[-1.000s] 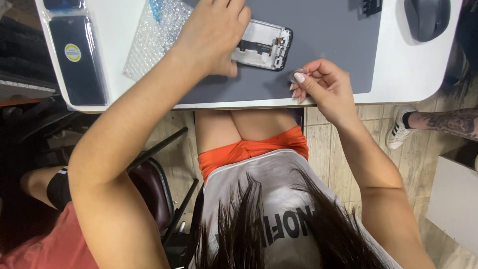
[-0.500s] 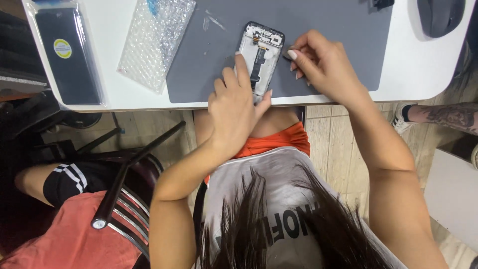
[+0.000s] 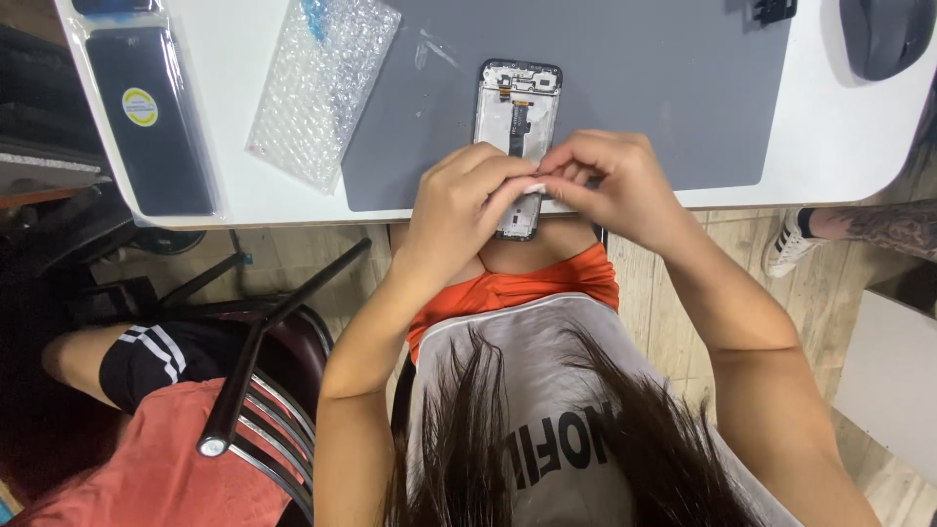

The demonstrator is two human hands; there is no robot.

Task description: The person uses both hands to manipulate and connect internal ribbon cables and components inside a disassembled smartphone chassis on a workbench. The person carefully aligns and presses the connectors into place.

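A white worktop (image 3: 244,200) with rounded corners stands over a pale wood-plank floor (image 3: 673,293), with a dark metal-framed chair (image 3: 264,342) at its left under even light.

At ten o'clock I see a flat black phone screen in a clear sleeve (image 3: 146,122) with a round yellow sticker (image 3: 140,106). Toward eleven lies a clear bubble-wrap pouch (image 3: 322,88), blue tape (image 3: 314,17) at its top edge.

Phone frame (image 3: 517,107) on mat (image 3: 664,107); bubble wrap (image 3: 322,88) left; mouse (image 3: 883,34) right.
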